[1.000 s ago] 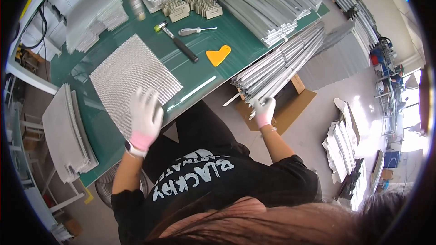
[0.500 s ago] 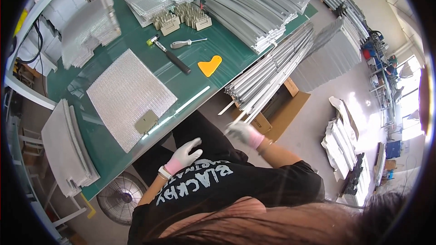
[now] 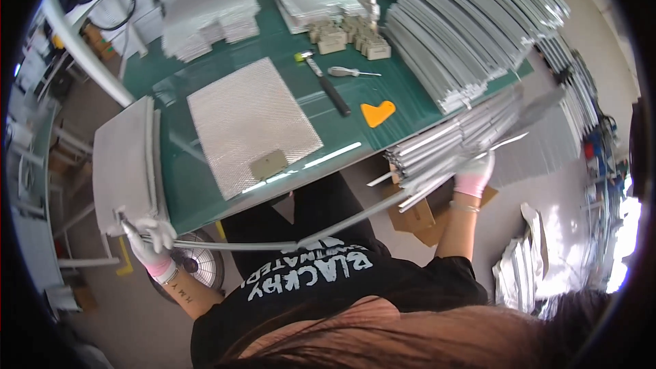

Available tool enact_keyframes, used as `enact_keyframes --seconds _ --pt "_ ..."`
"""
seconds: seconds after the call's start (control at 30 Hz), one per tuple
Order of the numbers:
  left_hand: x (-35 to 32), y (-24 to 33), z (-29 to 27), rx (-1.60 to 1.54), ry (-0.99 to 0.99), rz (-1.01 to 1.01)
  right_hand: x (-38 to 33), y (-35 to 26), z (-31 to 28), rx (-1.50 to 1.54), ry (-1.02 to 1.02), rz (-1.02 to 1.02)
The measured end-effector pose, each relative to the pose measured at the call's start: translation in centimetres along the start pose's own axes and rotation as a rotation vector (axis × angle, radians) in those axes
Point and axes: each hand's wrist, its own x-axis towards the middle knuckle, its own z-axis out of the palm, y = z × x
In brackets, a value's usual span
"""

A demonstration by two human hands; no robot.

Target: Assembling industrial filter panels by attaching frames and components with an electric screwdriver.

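Observation:
A long, thin grey strip stretches across in front of my body, with a kink near its middle. My left hand, in a white glove with a pink cuff, is closed around its left end beside the pile of grey sheets. On the right my gloved right hand grips toward the other end, next to the bundle of loose strips; its fingertips are partly hidden and blurred. A silvery mesh panel lies flat on the green table, with a small grey-green plate on its near edge.
A hammer, a screwdriver and a yellow scraper lie on the table. Beige plastic pieces stand behind them. A tall stack of grey strips fills the right. An open carton and a fan sit below.
My hands have moved far apart, the left out to the table's left corner and the right farther right. The long strip now spans between them. The view has shifted, so the table appears farther right.

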Motion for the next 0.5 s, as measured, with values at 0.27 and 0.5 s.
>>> enact_keyframes --seconds 0.27,0.5 --pt "3.8 -0.5 6.6 0.223 0.038 -0.219 -9.1 4.6 14.2 0.053 -1.181 0.287" --pt "5.6 -1.1 5.5 0.241 0.049 -0.513 -8.8 20.6 20.4 -0.073 -1.036 0.583"
